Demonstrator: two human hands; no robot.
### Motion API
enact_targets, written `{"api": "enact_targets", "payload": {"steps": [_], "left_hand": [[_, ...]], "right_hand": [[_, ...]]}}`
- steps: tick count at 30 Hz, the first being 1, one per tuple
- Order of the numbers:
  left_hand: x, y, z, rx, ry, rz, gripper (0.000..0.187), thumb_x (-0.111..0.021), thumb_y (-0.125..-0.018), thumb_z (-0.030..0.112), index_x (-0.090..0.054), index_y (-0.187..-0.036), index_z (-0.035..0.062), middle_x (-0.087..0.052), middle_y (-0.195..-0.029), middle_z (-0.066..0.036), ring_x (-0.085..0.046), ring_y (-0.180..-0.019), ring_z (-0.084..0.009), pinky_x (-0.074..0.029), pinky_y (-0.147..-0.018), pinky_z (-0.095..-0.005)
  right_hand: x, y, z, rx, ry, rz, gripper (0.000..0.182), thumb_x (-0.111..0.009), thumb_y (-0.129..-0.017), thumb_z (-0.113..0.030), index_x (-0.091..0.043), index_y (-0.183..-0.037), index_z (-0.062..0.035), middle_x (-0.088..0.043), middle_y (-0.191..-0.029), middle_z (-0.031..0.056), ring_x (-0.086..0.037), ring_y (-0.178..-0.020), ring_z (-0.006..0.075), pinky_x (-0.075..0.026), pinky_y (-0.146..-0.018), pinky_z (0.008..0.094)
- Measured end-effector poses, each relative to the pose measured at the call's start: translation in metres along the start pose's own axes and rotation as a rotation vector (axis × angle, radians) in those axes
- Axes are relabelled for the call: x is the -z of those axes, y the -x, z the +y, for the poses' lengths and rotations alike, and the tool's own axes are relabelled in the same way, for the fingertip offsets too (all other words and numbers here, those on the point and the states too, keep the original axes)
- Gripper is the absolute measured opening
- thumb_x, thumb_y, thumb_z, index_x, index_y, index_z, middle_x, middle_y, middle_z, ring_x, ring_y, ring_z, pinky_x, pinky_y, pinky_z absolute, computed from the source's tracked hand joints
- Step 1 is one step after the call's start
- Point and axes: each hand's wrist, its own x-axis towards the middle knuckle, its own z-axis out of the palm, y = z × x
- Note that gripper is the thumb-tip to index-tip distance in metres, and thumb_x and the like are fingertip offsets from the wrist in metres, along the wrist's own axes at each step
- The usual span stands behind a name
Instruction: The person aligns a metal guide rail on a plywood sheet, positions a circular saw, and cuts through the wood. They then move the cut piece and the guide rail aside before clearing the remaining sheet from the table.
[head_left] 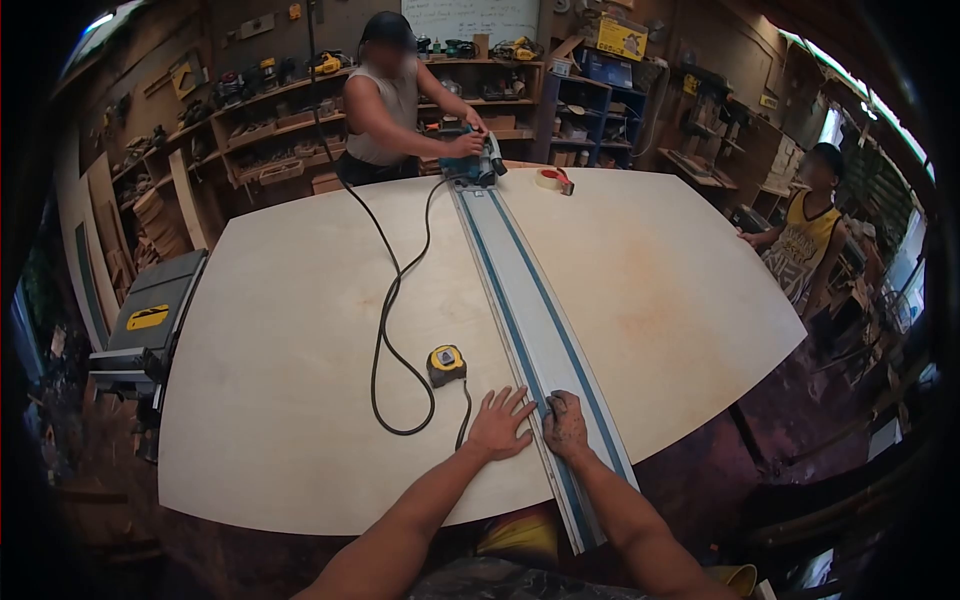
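Observation:
A long guide rail [534, 290] with blue strips runs across a large pale plywood sheet [300, 300], its near end jutting past the sheet's edge. My left hand [500, 424] lies flat on the plywood with fingers spread, close against the rail's left side. On the rail itself, my right hand [566, 426] presses down with its fingers curled together. At the far end of the rail, a co-worker [385, 110] has both hands on a teal track saw [474, 160]. A yellow and black tape measure [446, 364] rests left of my hands, its strap trailing toward me.
A black power cord [380, 350] loops over the left half of the sheet. A roll of tape [551, 179] lies near the far edge. Another person [812, 225] stands at the right. A table saw [150, 310] adjoins the left side; tool shelves [290, 125] line the back wall.

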Motion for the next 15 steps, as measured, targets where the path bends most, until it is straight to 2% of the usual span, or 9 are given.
{"api": "enact_targets", "payload": {"steps": [7,10,15], "left_hand": [[-0.0009,-0.0013,-0.0001,0.007,-0.013,0.007,0.069,-0.059,-0.091,0.052,-0.05,-0.151,0.0208,-0.037,-0.163,-0.014,-0.034,-0.15,-0.0384,-0.024,-0.121,-0.0603],[0.0046,-0.0023,0.0018,0.019,0.028,-0.01,0.067,-0.061,-0.089,0.047,-0.051,-0.15,0.0206,-0.038,-0.163,-0.015,-0.033,-0.15,-0.0394,-0.024,-0.122,-0.0601],[0.0051,-0.0025,0.0013,0.022,0.0,-0.022,0.068,-0.059,-0.09,0.049,-0.05,-0.151,0.0205,-0.037,-0.163,-0.014,-0.033,-0.15,-0.0388,-0.024,-0.122,-0.0601]], "right_hand": [[-0.0036,-0.0004,0.0029,-0.019,0.004,-0.002,0.038,-0.067,-0.08,0.002,-0.065,-0.119,0.0041,-0.058,-0.126,0.0207,-0.056,-0.121,0.0389,-0.051,-0.103,0.0428],[-0.0036,-0.0004,0.0034,-0.017,0.004,-0.005,0.038,-0.067,-0.08,0.001,-0.065,-0.118,0.0041,-0.059,-0.126,0.0205,-0.056,-0.121,0.0387,-0.051,-0.103,0.0428],[-0.0059,-0.0016,0.0033,-0.024,-0.011,0.008,0.037,-0.067,-0.08,0.001,-0.065,-0.117,0.0041,-0.059,-0.126,0.0203,-0.056,-0.121,0.0385,-0.05,-0.103,0.0428]]}}
